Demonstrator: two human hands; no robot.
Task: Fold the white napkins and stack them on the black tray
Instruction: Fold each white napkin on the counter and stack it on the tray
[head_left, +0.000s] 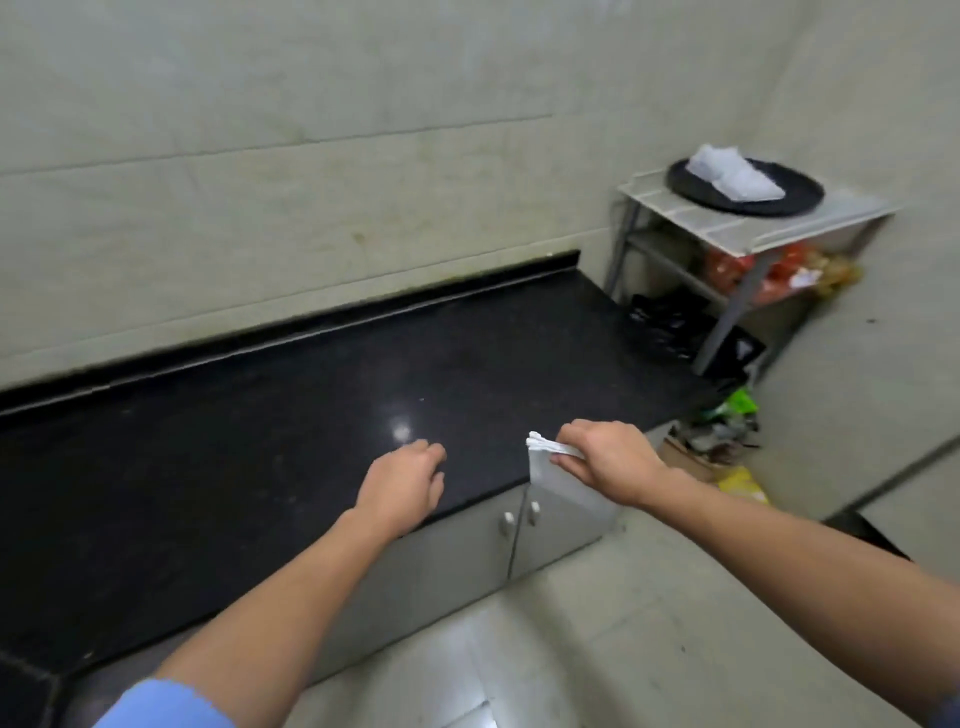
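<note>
My right hand (608, 460) grips a folded white napkin (558, 478) by its top edge, holding it upright just off the front right corner of the black counter (260, 441). My left hand (402, 480) hovers over the counter's front edge with fingers loosely curled and nothing in it. The round black tray (800, 200) rests on a white rack at the far right. On the tray lies a stack of folded white napkins (735, 174).
The white metal rack (748, 234) stands in the corner with red packets on a lower shelf. Bags and clutter (722, 431) lie on the floor between counter and rack. Grey cabinet doors (519, 525) sit under the counter.
</note>
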